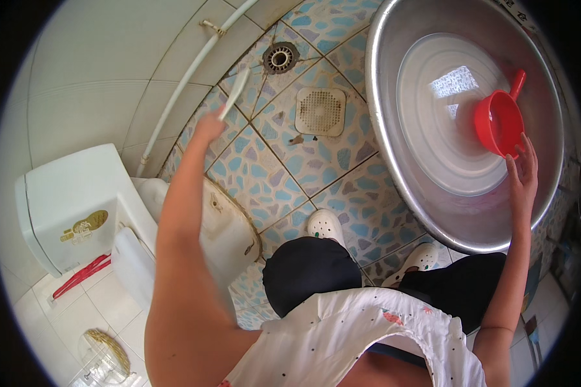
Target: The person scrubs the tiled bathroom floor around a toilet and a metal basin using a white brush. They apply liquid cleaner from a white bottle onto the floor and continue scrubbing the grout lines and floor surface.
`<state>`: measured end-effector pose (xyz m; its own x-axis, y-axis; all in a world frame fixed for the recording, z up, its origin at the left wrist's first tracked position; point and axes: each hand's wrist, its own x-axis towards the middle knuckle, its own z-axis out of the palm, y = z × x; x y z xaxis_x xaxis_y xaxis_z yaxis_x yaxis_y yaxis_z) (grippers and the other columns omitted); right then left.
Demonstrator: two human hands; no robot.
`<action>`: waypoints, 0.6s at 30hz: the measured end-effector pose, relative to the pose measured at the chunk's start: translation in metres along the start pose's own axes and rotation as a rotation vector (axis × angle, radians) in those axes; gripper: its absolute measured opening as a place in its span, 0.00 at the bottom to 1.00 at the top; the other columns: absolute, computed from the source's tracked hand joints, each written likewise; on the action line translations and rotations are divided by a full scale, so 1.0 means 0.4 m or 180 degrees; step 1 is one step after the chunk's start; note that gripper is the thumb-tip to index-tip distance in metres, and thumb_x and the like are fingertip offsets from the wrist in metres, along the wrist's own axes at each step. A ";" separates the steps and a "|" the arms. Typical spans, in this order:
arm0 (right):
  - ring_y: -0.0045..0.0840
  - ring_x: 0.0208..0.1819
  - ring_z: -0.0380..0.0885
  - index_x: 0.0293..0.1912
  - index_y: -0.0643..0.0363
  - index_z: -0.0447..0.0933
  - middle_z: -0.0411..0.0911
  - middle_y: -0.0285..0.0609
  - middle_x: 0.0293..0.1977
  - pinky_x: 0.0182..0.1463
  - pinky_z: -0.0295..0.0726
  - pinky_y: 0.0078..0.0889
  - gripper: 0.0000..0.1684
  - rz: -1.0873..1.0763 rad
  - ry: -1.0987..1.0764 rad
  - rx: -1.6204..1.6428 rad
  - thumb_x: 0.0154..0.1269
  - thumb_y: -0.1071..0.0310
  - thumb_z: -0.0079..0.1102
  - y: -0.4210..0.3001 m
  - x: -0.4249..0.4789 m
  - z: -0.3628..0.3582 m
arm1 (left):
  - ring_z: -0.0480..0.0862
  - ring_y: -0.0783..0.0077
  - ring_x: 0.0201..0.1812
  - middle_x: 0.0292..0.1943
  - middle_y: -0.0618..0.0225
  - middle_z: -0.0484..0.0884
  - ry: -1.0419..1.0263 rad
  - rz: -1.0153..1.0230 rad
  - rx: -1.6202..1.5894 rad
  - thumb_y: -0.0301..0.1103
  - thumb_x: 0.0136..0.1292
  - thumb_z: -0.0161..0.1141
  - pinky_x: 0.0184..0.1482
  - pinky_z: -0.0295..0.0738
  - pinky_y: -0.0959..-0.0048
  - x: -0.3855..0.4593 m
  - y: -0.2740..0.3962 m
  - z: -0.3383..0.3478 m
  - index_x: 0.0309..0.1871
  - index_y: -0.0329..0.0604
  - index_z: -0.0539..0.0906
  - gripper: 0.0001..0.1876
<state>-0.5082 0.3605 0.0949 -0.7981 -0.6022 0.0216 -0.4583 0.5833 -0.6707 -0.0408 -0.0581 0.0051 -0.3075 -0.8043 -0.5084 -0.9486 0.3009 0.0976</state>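
A white brush-like tool (236, 93) points toward the wall, its handle in my left hand (210, 125); blur hides its exact kind. That hand is above the patterned floor, beyond the toilet bowl. My right hand (524, 176) reaches into a large metal basin (387, 140) of water. Its fingers are spread at the near rim of a red plastic dipper (499, 123), with thumb and fingertips at the edge; a firm grip is not visible. The dipper rests in the basin, its handle pointing away from me.
A white toilet with a cistern (77, 203) stands at left. A white pipe (184, 87) runs along the tiled wall. On the floor are a round drain (281, 57) and a square perforated drain cover (320, 111). A red cloth strip (82, 275) hangs beside the cistern.
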 end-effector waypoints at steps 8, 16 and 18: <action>0.29 0.55 0.65 0.59 0.49 0.61 0.63 0.42 0.56 0.57 0.66 0.36 0.27 -0.0099 -0.0034 0.0139 0.59 0.65 0.54 0.069 -0.003 -0.030 | 0.77 0.53 0.41 0.39 0.51 0.77 -0.0146 0.0599 -0.0422 0.27 0.50 0.52 0.41 0.70 0.63 -0.170 0.078 0.203 0.60 0.60 0.65 0.30; 0.29 0.56 0.64 0.58 0.52 0.62 0.61 0.41 0.57 0.59 0.63 0.35 0.27 -0.0031 -0.0057 0.0037 0.58 0.66 0.54 0.019 0.004 0.011 | 0.77 0.52 0.39 0.39 0.52 0.78 0.0296 -0.0235 -0.0805 0.38 0.55 0.53 0.40 0.71 0.62 0.109 0.051 0.132 0.57 0.49 0.68 0.24; 0.29 0.57 0.64 0.58 0.52 0.62 0.60 0.41 0.58 0.60 0.62 0.35 0.27 0.0012 -0.0068 0.0017 0.58 0.67 0.55 0.044 0.005 -0.003 | 0.78 0.54 0.36 0.37 0.52 0.78 0.0254 -0.0176 -0.0615 0.42 0.57 0.51 0.37 0.71 0.62 0.061 0.142 0.209 0.59 0.50 0.65 0.25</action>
<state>-0.5184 0.3703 0.0842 -0.7912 -0.6116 0.0033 -0.4532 0.5825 -0.6748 -0.0961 -0.0177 -0.0735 -0.2521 -0.8573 -0.4489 -0.9585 0.1576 0.2375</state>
